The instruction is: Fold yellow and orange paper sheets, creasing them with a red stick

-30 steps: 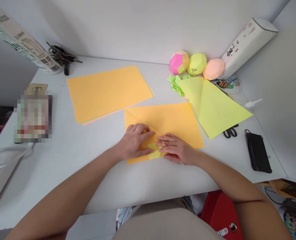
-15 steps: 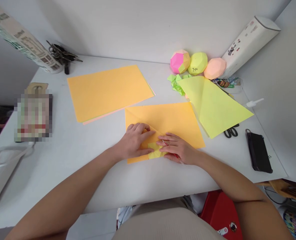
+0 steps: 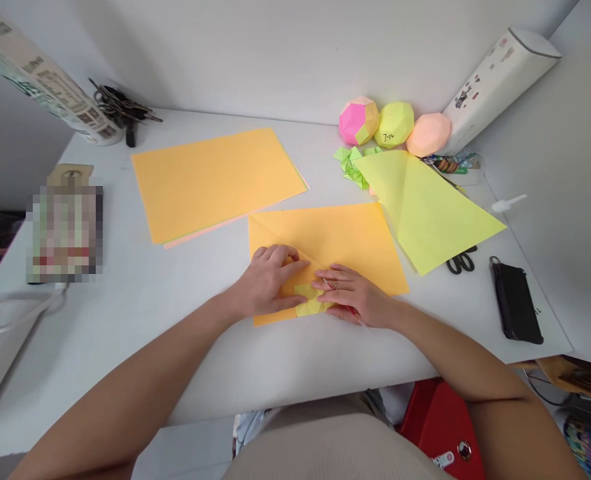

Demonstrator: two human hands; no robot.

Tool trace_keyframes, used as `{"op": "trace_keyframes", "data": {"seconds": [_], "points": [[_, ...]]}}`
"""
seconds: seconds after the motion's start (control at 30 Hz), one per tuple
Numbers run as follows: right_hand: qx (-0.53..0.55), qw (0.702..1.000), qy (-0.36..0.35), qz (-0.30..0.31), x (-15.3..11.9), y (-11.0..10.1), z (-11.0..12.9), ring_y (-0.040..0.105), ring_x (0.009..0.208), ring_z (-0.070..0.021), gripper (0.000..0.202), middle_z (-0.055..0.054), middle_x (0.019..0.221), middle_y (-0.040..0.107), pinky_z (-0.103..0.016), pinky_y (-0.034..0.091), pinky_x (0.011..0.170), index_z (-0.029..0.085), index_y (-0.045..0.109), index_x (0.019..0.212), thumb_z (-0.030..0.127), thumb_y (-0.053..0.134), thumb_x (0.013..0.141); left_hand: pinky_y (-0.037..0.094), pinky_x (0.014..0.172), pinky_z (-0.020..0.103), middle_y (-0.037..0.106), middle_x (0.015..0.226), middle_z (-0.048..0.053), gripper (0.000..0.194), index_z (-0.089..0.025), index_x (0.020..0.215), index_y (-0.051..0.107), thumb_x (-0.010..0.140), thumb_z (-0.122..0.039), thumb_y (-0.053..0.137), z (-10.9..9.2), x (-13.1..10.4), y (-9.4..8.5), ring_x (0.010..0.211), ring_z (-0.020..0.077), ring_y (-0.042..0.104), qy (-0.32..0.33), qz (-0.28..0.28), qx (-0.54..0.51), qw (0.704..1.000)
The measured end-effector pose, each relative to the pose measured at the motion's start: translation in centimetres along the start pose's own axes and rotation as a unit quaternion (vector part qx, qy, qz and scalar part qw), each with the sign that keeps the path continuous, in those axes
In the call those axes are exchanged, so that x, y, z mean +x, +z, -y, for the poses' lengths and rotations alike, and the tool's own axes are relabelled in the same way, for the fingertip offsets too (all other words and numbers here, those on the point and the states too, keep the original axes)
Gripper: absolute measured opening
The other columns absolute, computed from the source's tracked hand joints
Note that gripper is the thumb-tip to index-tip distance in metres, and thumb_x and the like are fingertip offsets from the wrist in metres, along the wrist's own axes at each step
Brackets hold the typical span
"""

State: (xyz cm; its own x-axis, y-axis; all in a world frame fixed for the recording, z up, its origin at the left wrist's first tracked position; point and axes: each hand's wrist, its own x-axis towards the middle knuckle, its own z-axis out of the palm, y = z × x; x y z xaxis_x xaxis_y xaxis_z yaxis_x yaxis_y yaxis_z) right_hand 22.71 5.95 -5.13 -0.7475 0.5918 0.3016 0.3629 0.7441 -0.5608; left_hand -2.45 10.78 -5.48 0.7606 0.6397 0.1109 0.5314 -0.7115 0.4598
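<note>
On an orange paper sheet lies a small yellow paper piece, partly covered by my fingers. My left hand rests on the sheet with bent fingers, its thumb stretched out to touch the yellow piece. Opposite it, my right hand lies over the right end of that piece, fingers lightly bent. A slim red pen with a clear tip runs between the right fingers; part of it is hidden. A larger yellow-green folded sheet is spread to the right of the orange sheet.
A stack of coloured paper lies at the back left. Three paper balls line the wall near green folded pieces. Scissors poke out beneath the yellow-green sheet, beside a black pouch. Keys lie at the far left.
Both hands keep their place on the yellow piece. The whole view has shifted very slightly; nothing on the table has visibly moved.
</note>
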Motion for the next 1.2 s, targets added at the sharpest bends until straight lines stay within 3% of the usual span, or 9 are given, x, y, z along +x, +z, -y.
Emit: {"op": "trace_keyframes", "data": {"seconds": [0.4, 0.93, 1.07, 1.2], "points": [[-0.002, 1.0, 0.006, 0.004, 0.2, -0.2, 0.2, 0.048, 0.129, -0.0201, 0.018, -0.008, 0.121, 0.066, -0.045, 0.037, 0.11, 0.019, 0.062, 0.108, 0.022, 0.055, 0.092, 0.037, 0.086, 0.045, 0.05, 0.112, 0.011, 0.052, -0.023, 0.122, 0.056, 0.08, -0.054, 0.057, 0.0, 0.0, 0.0, 0.103, 0.0292, 0.049, -0.01, 0.003, -0.009, 1.0], [0.0, 1.0, 0.0, -0.008, 0.3, -0.1, 0.2, 0.05, 0.127, -0.0206, 0.019, -0.01, 0.118, 0.067, -0.044, 0.039, 0.108, 0.017, 0.062, 0.107, 0.016, 0.053, 0.091, 0.038, 0.084, 0.043, 0.05, 0.111, 0.013, 0.046, -0.018, 0.113, 0.055, 0.084, -0.054, 0.054, 0.2, -0.1, 0.1, 0.098, 0.0264, 0.049, 0.041, -0.026, 0.013, 0.999], [0.004, 1.0, 0.006, -0.004, 0.3, -0.2, 0.1, 0.049, 0.127, -0.0199, 0.02, -0.009, 0.119, 0.066, -0.044, 0.039, 0.108, 0.019, 0.061, 0.108, 0.016, 0.052, 0.091, 0.039, 0.08, 0.038, 0.051, 0.102, 0.012, 0.029, -0.015, 0.096, 0.057, 0.088, -0.043, 0.054, -0.2, -0.2, -0.1, 0.09, 0.0228, 0.048, 0.087, -0.044, 0.003, 0.995], [0.009, 1.0, 0.006, -0.008, 0.1, -0.1, -0.1, 0.049, 0.128, -0.0206, 0.02, -0.01, 0.12, 0.066, -0.045, 0.04, 0.108, 0.018, 0.06, 0.109, 0.015, 0.051, 0.091, 0.037, 0.074, 0.032, 0.053, 0.084, 0.006, 0.016, -0.017, 0.086, 0.059, 0.094, -0.02, 0.045, -1.3, -0.1, -0.3, 0.079, 0.0182, 0.045, 0.171, -0.012, 0.006, 0.985]]}}
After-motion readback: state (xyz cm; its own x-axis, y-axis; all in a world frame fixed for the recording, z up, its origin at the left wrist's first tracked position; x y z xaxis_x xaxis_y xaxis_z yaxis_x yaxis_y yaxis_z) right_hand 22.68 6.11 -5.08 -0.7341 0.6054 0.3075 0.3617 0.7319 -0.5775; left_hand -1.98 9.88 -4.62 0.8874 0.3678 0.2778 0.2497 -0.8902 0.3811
